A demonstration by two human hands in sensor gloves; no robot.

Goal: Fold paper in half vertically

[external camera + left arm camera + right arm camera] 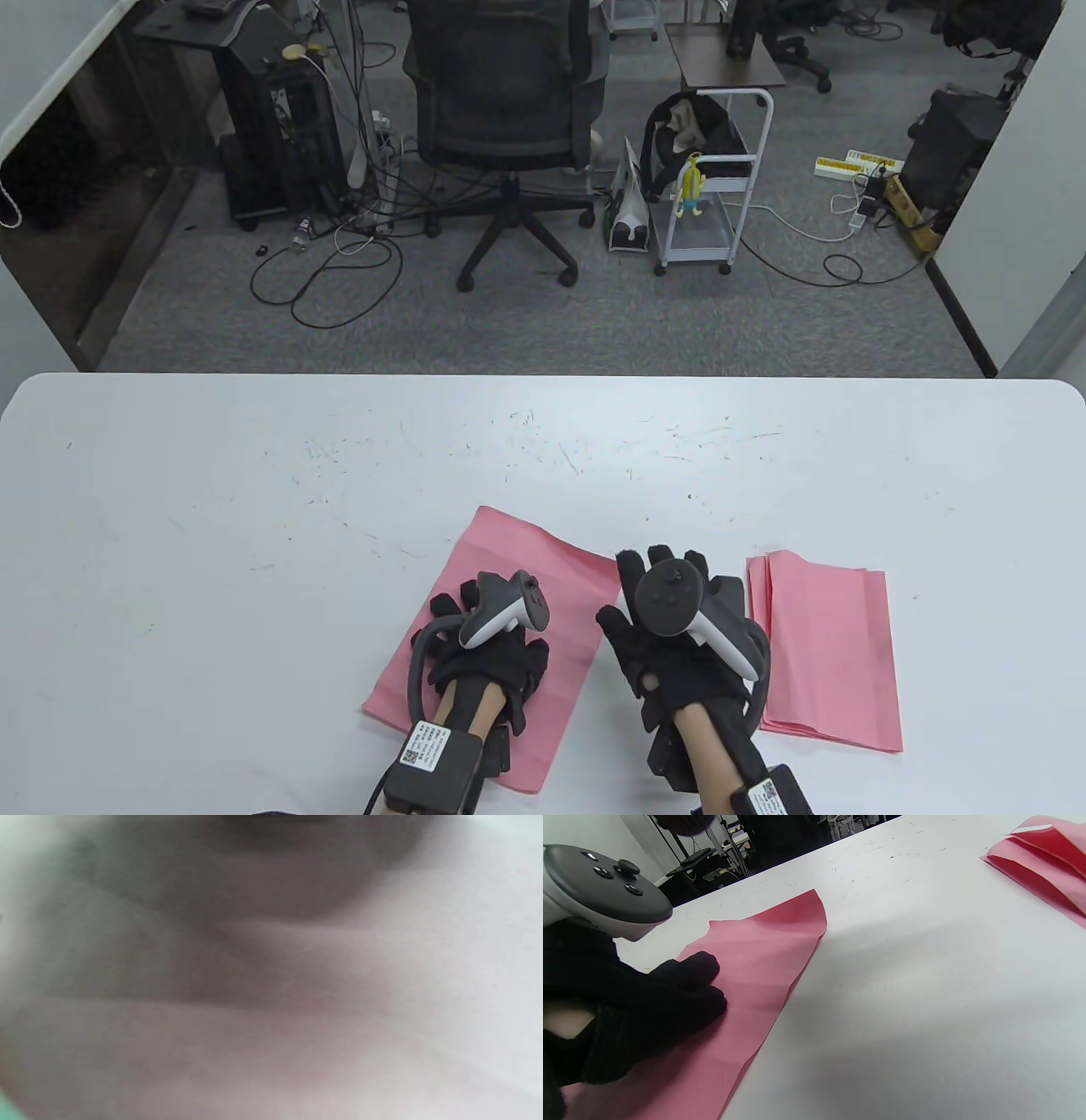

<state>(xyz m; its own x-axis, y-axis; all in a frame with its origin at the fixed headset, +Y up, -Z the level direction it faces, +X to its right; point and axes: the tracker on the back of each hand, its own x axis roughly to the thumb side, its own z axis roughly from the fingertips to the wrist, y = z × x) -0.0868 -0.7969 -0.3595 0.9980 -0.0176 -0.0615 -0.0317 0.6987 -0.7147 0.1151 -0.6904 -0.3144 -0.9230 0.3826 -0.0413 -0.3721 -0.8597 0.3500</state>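
Observation:
A pink sheet of paper [526,577], folded over, lies slantwise on the white table [254,509] near the front edge. My left hand [484,645] rests flat on it, fingers spread, pressing it down; the hand [670,997] and the sheet [763,942] also show in the right wrist view. My right hand [679,620] hovers or rests with fingers spread on the bare table just right of the sheet and holds nothing. The left wrist view is a close blur of pale pink.
A stack of folded pink sheets [827,654] lies to the right of my right hand, also seen in the right wrist view [1043,861]. An office chair [505,127] and a white cart [708,195] stand beyond the table's far edge.

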